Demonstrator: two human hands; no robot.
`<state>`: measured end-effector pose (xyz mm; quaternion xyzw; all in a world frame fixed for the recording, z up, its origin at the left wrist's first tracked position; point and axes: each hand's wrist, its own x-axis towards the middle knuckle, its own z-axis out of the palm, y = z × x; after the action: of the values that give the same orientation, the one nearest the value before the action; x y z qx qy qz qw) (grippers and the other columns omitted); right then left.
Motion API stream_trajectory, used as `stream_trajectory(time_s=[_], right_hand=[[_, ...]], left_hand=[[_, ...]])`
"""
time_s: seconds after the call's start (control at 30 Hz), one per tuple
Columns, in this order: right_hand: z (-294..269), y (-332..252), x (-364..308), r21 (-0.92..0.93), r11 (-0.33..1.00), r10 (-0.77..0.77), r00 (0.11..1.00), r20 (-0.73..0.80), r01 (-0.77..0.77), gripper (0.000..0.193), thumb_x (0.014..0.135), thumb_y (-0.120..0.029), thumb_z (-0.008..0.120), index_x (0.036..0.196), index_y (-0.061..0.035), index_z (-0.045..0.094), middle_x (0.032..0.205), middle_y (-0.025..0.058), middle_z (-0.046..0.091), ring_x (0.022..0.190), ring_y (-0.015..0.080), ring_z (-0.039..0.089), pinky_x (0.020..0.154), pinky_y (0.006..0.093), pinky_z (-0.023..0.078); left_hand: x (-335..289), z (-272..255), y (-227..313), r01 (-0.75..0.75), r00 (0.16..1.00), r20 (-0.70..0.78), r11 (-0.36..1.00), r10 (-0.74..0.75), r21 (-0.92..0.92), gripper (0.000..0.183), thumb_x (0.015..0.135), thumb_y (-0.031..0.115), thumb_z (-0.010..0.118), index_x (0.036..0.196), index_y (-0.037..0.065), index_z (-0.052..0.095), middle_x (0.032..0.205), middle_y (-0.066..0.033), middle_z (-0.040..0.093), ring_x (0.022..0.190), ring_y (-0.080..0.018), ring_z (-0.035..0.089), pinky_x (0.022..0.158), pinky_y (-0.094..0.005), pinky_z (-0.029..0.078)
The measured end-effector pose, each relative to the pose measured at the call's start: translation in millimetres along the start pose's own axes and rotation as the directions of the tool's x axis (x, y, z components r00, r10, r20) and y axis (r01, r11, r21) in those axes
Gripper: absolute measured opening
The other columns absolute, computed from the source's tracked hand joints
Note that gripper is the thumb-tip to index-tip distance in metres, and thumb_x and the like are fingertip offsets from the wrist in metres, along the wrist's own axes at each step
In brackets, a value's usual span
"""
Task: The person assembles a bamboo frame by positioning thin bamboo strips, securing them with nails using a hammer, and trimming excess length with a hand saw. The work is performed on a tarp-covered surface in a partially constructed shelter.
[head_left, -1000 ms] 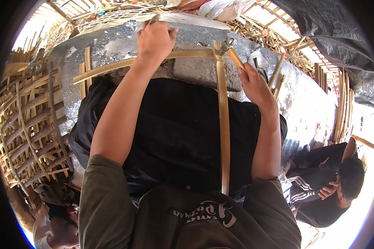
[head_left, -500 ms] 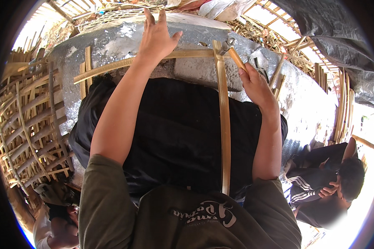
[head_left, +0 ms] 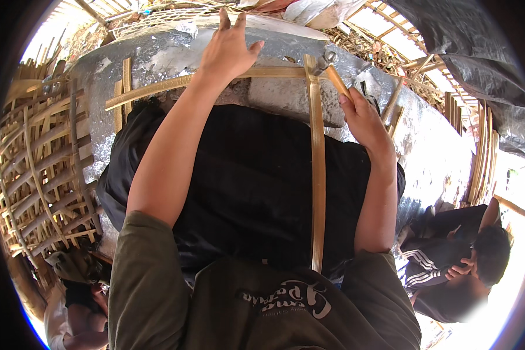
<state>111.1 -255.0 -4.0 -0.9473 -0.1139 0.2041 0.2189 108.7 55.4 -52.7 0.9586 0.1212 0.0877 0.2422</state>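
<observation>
My right hand (head_left: 366,121) is closed round the wooden handle of a hammer (head_left: 336,79). The hammer's metal head lies at the top of a long bamboo strip (head_left: 318,175), beside the place where it crosses another strip. That crossing bamboo strip (head_left: 149,92) runs leftward, passing behind my left forearm. Over the far part of the grey surface, my left hand (head_left: 230,51) reaches out with its fingers spread and nothing in them. The long strip comes toward my body over the black cloth (head_left: 251,169) on my lap.
A rough concrete block (head_left: 291,98) rests under the crossing strip on the grey surface (head_left: 151,58). Two short bamboo pieces (head_left: 122,96) lie at the left. Woven bamboo (head_left: 38,163) stands further left. One person (head_left: 461,262) sits at the right, another (head_left: 81,309) at the lower left.
My left hand has moved slightly up and to the right, still spread. The hammer and my right hand have shifted a little rightward, the hammer still held. The strips look nearly unmoved.
</observation>
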Motion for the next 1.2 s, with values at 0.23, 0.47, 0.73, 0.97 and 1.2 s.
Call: stream_trajectory(time_s=[0.23,0.47,0.73,0.97,1.2], right_hand=[[0,-6,1,-0.033,0.999,-0.007,1.0,-0.01,0.007,0.039,0.107,-0.038,0.046,0.116,-0.0006,0.055,0.103,0.031,0.067,0.102,0.0501,0.064,0.086,0.0533,0.047],[6,15,4,-0.018,0.999,0.05,0.999,0.003,-0.05,0.056,0.107,-0.04,0.048,0.141,0.004,0.051,0.113,0.029,0.068,0.113,0.0398,0.066,0.096,0.0446,0.048],[-2,-6,0,0.014,0.998,0.062,0.997,0.048,-0.063,0.05,0.106,-0.037,0.048,0.136,0.0027,0.054,0.122,0.03,0.065,0.12,0.0446,0.06,0.101,0.0462,0.047],[4,7,6,0.051,0.997,-0.064,0.998,-0.007,0.064,0.038,0.105,-0.037,0.054,0.114,-0.0001,0.057,0.094,0.0238,0.068,0.09,0.0381,0.069,0.079,0.0475,0.05],[2,-3,-3,0.066,0.994,-0.081,0.994,-0.071,0.085,0.032,0.103,-0.031,0.054,0.108,0.0003,0.056,0.092,0.0285,0.069,0.09,0.0481,0.067,0.078,0.0556,0.05]], left_hand=[[0,0,-2,-0.022,1.0,0.014,1.0,0.022,-0.01,0.083,0.092,0.047,0.069,0.155,0.005,0.037,0.157,-0.0378,0.027,0.134,-0.0485,0.049,0.108,-0.05,0.048],[-5,-7,11,-0.011,0.995,0.102,0.998,0.006,0.057,0.078,0.093,0.04,0.068,0.153,0.0,0.038,0.154,-0.0405,0.03,0.129,-0.0479,0.055,0.105,-0.049,0.051],[-3,-10,7,-0.016,0.995,0.1,1.0,0.014,0.019,0.076,0.094,0.041,0.067,0.152,0.002,0.039,0.154,-0.0359,0.035,0.131,-0.0468,0.053,0.109,-0.0492,0.049],[2,-4,3,-0.086,0.995,0.049,0.996,0.085,0.015,0.074,0.094,0.044,0.068,0.15,0.002,0.045,0.152,-0.0342,0.04,0.138,-0.0447,0.047,0.115,-0.046,0.041],[4,8,-9,-0.193,0.981,0.004,0.976,0.194,0.096,0.068,0.095,0.037,0.067,0.148,0.0,0.045,0.148,-0.0324,0.046,0.135,-0.0453,0.05,0.113,-0.0459,0.043]])
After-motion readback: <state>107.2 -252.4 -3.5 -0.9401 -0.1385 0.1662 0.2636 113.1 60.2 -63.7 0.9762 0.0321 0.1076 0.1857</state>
